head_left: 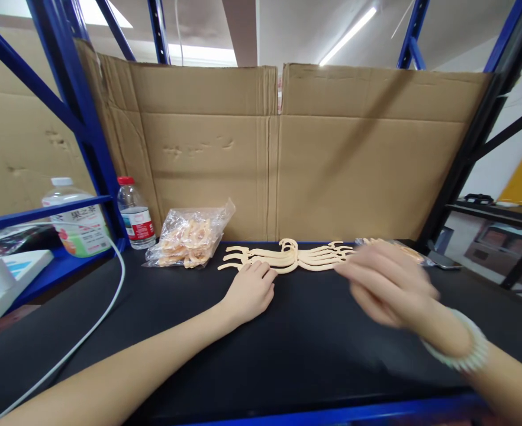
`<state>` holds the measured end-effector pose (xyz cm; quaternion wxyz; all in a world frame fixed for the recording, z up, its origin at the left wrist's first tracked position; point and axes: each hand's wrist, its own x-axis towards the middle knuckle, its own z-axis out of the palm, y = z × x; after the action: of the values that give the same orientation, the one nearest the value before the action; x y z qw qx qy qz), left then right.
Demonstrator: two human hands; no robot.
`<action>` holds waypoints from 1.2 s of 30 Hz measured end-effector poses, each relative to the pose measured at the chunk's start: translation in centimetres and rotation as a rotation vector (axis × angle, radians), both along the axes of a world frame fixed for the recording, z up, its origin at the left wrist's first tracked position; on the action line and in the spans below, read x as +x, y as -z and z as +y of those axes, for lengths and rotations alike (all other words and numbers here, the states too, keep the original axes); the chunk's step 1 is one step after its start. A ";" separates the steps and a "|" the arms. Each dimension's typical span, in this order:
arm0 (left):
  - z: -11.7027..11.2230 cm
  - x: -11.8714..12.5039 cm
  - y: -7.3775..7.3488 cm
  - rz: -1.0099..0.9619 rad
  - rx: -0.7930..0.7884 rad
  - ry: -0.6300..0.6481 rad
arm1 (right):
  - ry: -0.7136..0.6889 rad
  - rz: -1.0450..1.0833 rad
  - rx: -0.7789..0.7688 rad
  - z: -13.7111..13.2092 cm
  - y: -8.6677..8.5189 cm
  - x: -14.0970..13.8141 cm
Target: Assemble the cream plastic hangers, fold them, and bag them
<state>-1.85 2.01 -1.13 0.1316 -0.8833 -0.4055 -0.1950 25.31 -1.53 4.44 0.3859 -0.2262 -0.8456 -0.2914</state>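
Several cream plastic clothes hangers (297,258) lie overlapped on the black table top, their hooks toward the back. My left hand (251,291) rests at their left arms, its fingers curled over the front edge and its thumb side low. Blurred by motion, my right hand (387,283) is at the right ends of the hangers and covers part of them. Its fingers point left and look bent together; whether anything is between them cannot be made out. A pale beaded bracelet circles the right wrist.
Behind the left hand sits a clear plastic bag (191,236) of cream pieces. Another bag (405,251) lies partly behind my right hand, near a dark flat device (446,262). Bottles (135,219), a white cable (110,302) and a power strip (12,287) are at left. Cardboard (208,160) walls the back.
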 end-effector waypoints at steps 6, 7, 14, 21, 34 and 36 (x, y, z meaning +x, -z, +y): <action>-1.4 0.6 0.4 -0.039 -0.140 0.086 | 0.098 -0.124 -0.445 8.4 5.0 0.7; -1.5 0.6 0.4 -0.051 -0.159 0.092 | 0.105 -0.117 -0.484 9.1 5.9 0.9; -1.8 1.0 0.4 -0.265 -0.343 0.144 | 0.057 -0.030 -0.583 9.1 7.4 1.0; -1.4 1.4 0.4 -0.729 -0.637 0.016 | 0.100 0.169 -0.672 8.4 6.5 1.4; 0.1 0.9 1.6 -1.419 -0.685 -0.104 | 0.047 0.255 -0.512 6.2 4.6 1.2; 0.1 1.0 1.5 -1.384 -0.640 -0.098 | 0.015 0.164 -0.480 6.1 4.8 1.0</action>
<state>-0.85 2.14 -2.64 -0.4064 -0.5358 -0.4709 -0.5710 26.28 4.55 -0.38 0.3863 -0.3406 -0.8546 -0.0660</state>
